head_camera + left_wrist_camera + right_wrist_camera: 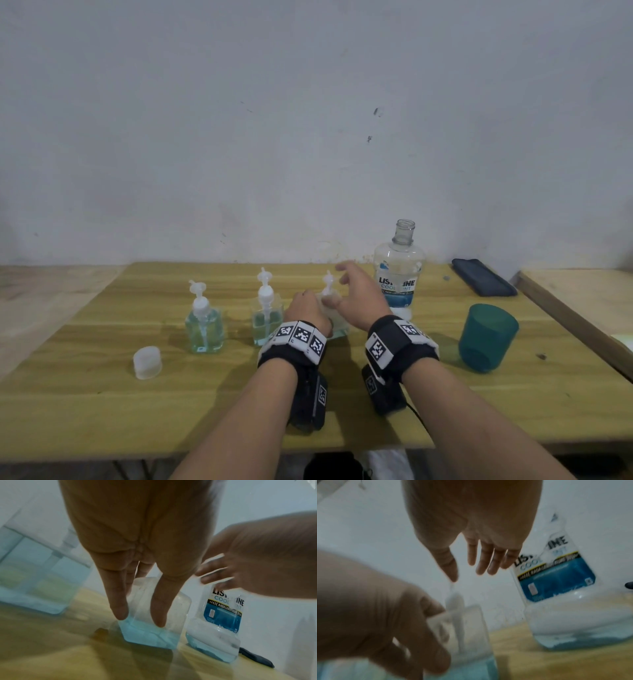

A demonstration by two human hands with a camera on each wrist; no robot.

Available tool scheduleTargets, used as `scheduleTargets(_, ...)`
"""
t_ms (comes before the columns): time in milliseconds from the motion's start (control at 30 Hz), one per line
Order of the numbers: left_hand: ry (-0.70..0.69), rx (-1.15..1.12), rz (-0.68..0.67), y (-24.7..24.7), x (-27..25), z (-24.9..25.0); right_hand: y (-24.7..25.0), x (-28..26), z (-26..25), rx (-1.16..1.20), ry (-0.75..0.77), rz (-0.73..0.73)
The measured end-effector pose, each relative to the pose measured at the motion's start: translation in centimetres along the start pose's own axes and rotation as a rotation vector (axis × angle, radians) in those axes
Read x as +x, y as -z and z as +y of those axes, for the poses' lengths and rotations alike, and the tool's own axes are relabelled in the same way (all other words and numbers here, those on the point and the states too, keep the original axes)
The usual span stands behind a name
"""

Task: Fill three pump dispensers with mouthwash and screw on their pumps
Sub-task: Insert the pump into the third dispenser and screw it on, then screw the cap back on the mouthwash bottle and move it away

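Pump fitting on the third dispenser (337, 325) is judged to be the step in hand: this clear square bottle, with only a shallow layer of blue mouthwash at its bottom, stands on the desk (102, 404) between the middle dispenser (267, 317) and the Listerine bottle (399, 274). It is steadied by the left hand (305, 310), whose fingers (120, 601) are laid straight down its near face while the rest of the hand is wrapped round its side. The right hand (359, 291) is held spread, fingers relaxed and apart, with only the thumb near the white pump (328, 286); no grip is shown on the collar. For a good seating, the collar should be taken between thumb and forefinger and turned while the bottle is pressed flat to the desk, so that the dip tube is kept upright and the thread is not crossed. Room is tight on the right, where the uncapped Listerine bottle stands just beside the working fingers and could be knocked over. A teal cup (488, 337) and a dark phone (483, 277) lie further right, the phone close to the desk's back edge. The left dispenser (204, 323) and a loose white cap (147, 362) are well apart, with open wood in front
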State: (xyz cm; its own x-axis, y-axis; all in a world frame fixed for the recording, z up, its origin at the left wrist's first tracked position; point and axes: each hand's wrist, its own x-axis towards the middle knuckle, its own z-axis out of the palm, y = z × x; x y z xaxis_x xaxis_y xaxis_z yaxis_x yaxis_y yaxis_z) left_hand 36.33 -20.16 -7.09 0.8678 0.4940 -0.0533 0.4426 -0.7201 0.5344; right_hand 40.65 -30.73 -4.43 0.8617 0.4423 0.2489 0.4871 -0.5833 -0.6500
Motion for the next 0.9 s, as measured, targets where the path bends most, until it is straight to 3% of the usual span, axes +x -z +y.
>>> scheduleTargets(133,0.002,0.046,-0.010,0.2,0.1,0.0,4.3,0.2,1.3,0.170,-0.070,0.485)
scheduleTargets(200,-0.002,0.043,-0.013,0.1,0.0,-0.1,6.2,0.5,2.6,0.218,-0.133,0.640)
scheduleTargets(267,-0.001,0.002,-0.049,0.4,-0.8,0.1,7.1,1.0,4.3,0.235,-0.241,0.589)
scheduleTargets(333,0.010,-0.052,-0.110,1.0,-2.1,0.8,7.4,1.3,5.8,0.372,-0.318,0.437)
scheduleTargets(433,-0.077,0.055,-0.149,2.2,-4.8,1.3,6.7,1.0,7.3,0.549,-0.359,0.199)
scheduleTargets(567,-0.203,0.136,-0.021,5.9,-8.6,-0.1,5.9,0.2,9.1,0.452,-0.299,0.155)
scheduleTargets(767,0.009,0.199,0.179,13.6,-11.2,-8.2,7.8,-2.4,8.5,0.368,-0.275,0.021)
scheduleTargets(900,0.171,0.202,0.233,15.2,-10.2,-14.6,7.3,-4.5,7.6,0.340,-0.284,-0.006)
